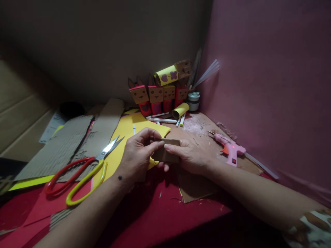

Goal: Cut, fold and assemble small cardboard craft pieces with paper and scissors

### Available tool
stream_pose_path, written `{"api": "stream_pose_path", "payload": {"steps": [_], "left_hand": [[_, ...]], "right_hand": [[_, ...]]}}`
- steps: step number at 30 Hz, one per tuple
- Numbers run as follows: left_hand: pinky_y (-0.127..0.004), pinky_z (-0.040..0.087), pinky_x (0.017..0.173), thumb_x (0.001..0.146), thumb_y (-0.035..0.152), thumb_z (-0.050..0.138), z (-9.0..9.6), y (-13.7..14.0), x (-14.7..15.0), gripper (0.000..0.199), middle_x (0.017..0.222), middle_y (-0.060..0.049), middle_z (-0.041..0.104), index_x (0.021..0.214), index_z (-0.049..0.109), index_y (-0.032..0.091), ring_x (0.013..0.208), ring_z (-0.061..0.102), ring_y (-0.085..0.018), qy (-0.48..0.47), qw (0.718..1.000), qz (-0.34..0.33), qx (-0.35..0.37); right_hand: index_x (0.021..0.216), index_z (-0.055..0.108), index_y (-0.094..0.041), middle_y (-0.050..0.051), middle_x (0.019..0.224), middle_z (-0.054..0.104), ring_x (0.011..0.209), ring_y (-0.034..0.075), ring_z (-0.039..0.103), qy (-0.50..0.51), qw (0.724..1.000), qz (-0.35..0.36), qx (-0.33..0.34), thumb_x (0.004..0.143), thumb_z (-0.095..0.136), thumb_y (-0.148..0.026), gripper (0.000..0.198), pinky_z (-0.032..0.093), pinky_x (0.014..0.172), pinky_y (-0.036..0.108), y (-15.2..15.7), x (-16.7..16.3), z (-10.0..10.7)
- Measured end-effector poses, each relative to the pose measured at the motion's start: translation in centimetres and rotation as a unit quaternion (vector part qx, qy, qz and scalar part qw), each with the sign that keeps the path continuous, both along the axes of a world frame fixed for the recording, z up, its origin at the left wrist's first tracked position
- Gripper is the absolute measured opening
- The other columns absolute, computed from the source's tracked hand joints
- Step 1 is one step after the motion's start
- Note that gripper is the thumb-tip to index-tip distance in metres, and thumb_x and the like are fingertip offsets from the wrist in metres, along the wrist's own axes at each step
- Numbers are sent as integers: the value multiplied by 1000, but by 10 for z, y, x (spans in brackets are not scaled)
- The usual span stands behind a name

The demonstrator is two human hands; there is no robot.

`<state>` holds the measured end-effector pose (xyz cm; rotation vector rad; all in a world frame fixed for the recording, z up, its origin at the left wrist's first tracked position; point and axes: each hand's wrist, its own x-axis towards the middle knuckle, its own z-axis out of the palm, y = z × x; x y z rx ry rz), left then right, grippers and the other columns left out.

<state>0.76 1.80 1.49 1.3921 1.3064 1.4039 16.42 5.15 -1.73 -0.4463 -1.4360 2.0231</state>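
Between my two hands I hold a small brown piece of cardboard [168,155] above the table's front part. My left hand [139,150] pinches its left end, thumb on the near face. From the other side my right hand [192,155] grips the right end, its thumb also pressed on the near face. Some fingertips show below the piece; the rest are hidden behind it. Under my right forearm lies a larger flat cardboard sheet [195,186]. Yellow paper [142,125] spreads out behind my left hand.
Open scissors [99,160] with red and yellow handles lie at left by corrugated cardboard [59,144]. A pink glue gun [230,148] rests at right. Several cardboard-headed figures [156,96] stand at the back, near markers [165,120], a yellow tube [180,110] and a lidded jar [193,101].
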Motion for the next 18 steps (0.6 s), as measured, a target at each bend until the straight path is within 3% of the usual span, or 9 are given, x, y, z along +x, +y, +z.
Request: {"api": "stream_pose_path", "payload": {"steps": [5,10,14,18], "left_hand": [[-23,43,61,65,22,77,1,3,-2,18,71,2,63,77,64,18,65,56,-11,-47,997,-25,-51],[-23,42,58,69,28,76,2,5,-6,25,72,1,64,90,67,19,63,56,-12,-56,989,-62,-121],[-22,40,56,72,32,74,1,6,-10,17,70,-1,63,70,68,16,63,55,-11,5,989,-102,-106],[-24,38,49,67,31,74,-2,6,-12,18,62,0,60,64,63,17,52,52,-12,-57,984,-75,-150]], "right_hand": [[104,63,-13,7,85,69,74,17,66,49,995,-17,-81,81,65,-23,25,56,73,34,0,-2,4],[103,59,-9,10,80,68,72,21,67,43,992,35,-112,81,61,-22,25,58,69,40,3,-3,4],[104,57,-8,11,80,69,72,21,69,27,993,38,-104,83,59,-22,25,59,70,40,0,-2,7],[109,56,-11,9,83,71,70,19,71,12,994,52,-99,77,68,-22,36,60,70,35,0,0,9]]}}
